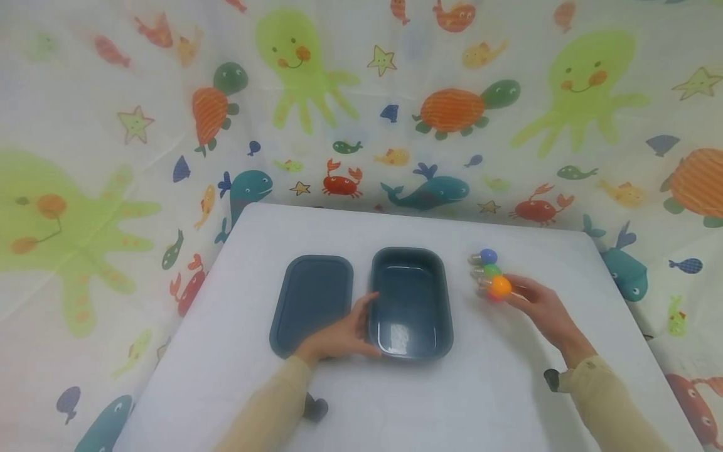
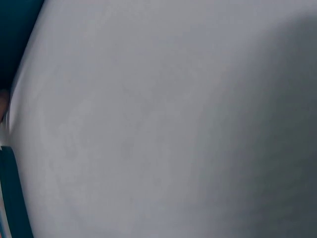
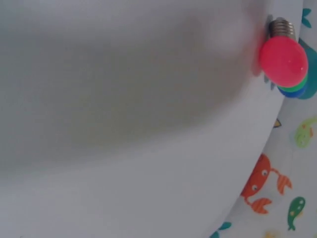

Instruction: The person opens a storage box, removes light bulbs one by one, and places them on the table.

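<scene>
A deep dark blue-grey rectangular container (image 1: 410,301) stands on the white table. My left hand (image 1: 341,329) rests against its left side, thumb near the front corner and fingers spread along the rim. In the left wrist view only a bit of a finger (image 2: 3,105) shows. My right hand (image 1: 539,306) pinches an orange light bulb (image 1: 501,287) by its round end, its metal base pointing left. Directly beneath it lies a red bulb (image 3: 284,61), mostly covered in the head view. A green bulb (image 1: 491,270) and a blue bulb (image 1: 488,256) lie behind in a row.
A flat lid (image 1: 313,301) of the same dark blue-grey lies left of the container, partly under my left forearm and hand. White cloth covers the table (image 1: 418,402). A curtain (image 1: 361,81) printed with sea animals hangs behind and at the sides.
</scene>
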The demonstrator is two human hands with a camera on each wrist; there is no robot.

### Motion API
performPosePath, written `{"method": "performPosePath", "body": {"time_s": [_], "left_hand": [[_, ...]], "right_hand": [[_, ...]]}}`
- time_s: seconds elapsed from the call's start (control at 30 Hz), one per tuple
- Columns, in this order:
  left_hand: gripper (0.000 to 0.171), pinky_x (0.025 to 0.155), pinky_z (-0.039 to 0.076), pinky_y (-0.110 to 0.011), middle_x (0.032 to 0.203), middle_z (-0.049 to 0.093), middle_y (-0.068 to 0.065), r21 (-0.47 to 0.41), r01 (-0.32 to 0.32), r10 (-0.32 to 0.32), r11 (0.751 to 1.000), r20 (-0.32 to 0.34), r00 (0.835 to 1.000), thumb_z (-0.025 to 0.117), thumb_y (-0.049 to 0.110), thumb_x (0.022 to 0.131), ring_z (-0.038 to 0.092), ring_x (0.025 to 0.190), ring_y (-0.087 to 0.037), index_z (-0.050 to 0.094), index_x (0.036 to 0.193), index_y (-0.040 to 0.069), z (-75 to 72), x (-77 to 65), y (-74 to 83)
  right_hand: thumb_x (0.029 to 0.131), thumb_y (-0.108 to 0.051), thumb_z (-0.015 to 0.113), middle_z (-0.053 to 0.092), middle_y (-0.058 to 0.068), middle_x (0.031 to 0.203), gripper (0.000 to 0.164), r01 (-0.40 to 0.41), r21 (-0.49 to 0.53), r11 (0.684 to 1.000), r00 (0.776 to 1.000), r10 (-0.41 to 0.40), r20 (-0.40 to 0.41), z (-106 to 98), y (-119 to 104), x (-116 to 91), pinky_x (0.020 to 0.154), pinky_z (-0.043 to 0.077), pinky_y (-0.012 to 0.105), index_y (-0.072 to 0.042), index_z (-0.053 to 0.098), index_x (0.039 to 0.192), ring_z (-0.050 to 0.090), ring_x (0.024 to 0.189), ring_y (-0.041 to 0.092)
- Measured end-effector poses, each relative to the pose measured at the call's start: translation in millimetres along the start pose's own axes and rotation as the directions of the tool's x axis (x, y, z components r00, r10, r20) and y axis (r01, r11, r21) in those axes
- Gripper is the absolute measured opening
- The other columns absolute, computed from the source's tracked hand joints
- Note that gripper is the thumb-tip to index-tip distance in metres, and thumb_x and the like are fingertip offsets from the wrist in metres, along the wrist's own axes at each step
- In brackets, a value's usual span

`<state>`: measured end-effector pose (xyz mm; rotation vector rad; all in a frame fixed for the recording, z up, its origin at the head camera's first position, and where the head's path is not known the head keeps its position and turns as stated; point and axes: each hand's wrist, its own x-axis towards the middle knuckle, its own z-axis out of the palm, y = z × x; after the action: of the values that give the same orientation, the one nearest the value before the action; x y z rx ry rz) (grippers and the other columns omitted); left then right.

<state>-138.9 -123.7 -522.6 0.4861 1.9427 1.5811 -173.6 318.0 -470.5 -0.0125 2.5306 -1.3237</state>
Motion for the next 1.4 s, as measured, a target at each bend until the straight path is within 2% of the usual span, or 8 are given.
{"method": "performPosePath", "body": {"time_s": [0.17, 0.53, 0.8, 1.17, 1.4], "left_hand": [[0.119, 0.116, 0.026, -0.038, 0.163, -0.004, -0.008, -0.003, -0.008, 0.008, 1.0, 0.003, 1.0, 0.087, 0.019, 0.073, 0.009, 0.148, -0.025, 0.002, 0.156, 0.033, -0.4, 0.8, -1.1], [0.119, 0.116, 0.026, -0.037, 0.164, -0.003, -0.004, 0.006, 0.001, -0.001, 1.0, 0.0, 1.0, 0.087, 0.021, 0.073, 0.008, 0.148, -0.023, 0.003, 0.156, 0.034, -1.0, 1.4, -0.4], [0.117, 0.116, 0.025, -0.037, 0.164, -0.003, -0.002, 0.007, 0.001, -0.001, 1.0, 0.002, 1.0, 0.088, 0.021, 0.073, 0.007, 0.149, -0.02, 0.005, 0.154, 0.039, -1.5, 2.4, -2.5], [0.118, 0.116, 0.026, -0.038, 0.164, -0.003, -0.002, 0.003, -0.016, 0.016, 1.0, 0.016, 1.0, 0.087, 0.02, 0.073, 0.006, 0.149, -0.021, 0.003, 0.155, 0.035, -5.3, 4.0, -4.4], [0.117, 0.116, 0.027, -0.038, 0.164, -0.002, -0.004, -0.003, -0.004, 0.004, 1.0, 0.017, 1.0, 0.087, 0.02, 0.073, 0.008, 0.148, -0.021, 0.005, 0.154, 0.038, -8.0, 3.6, -1.0]], "right_hand": [[0.09, -0.055, 0.062, 0.036, 0.019, 0.152, 0.076, -0.044, -0.036, 0.998, 0.998, 0.045, 0.037, -2, 10, -5, 0.104, 0.031, 0.068, -0.011, 0.04, 0.148, 0.03, 0.137, 0.044], [0.094, -0.045, 0.062, 0.041, 0.024, 0.146, 0.07, -0.038, -0.084, 0.996, 0.995, 0.046, 0.089, 4, 29, -10, 0.101, 0.041, 0.062, -0.006, 0.04, 0.147, 0.037, 0.132, 0.045], [0.093, -0.043, 0.064, 0.044, 0.025, 0.144, 0.069, -0.034, -0.096, 0.995, 0.995, 0.042, 0.087, 8, 30, -8, 0.101, 0.043, 0.058, -0.003, 0.042, 0.145, 0.041, 0.13, 0.046], [0.092, -0.045, 0.065, 0.042, 0.026, 0.144, 0.073, -0.06, -0.096, 0.994, 0.995, 0.068, 0.077, 11, 29, -6, 0.102, 0.041, 0.059, -0.001, 0.039, 0.145, 0.04, 0.13, 0.047], [0.092, -0.045, 0.064, 0.042, 0.026, 0.144, 0.073, -0.055, -0.097, 0.994, 0.996, 0.062, 0.068, 12, 30, -6, 0.101, 0.043, 0.058, -0.002, 0.039, 0.145, 0.041, 0.13, 0.047]]}}
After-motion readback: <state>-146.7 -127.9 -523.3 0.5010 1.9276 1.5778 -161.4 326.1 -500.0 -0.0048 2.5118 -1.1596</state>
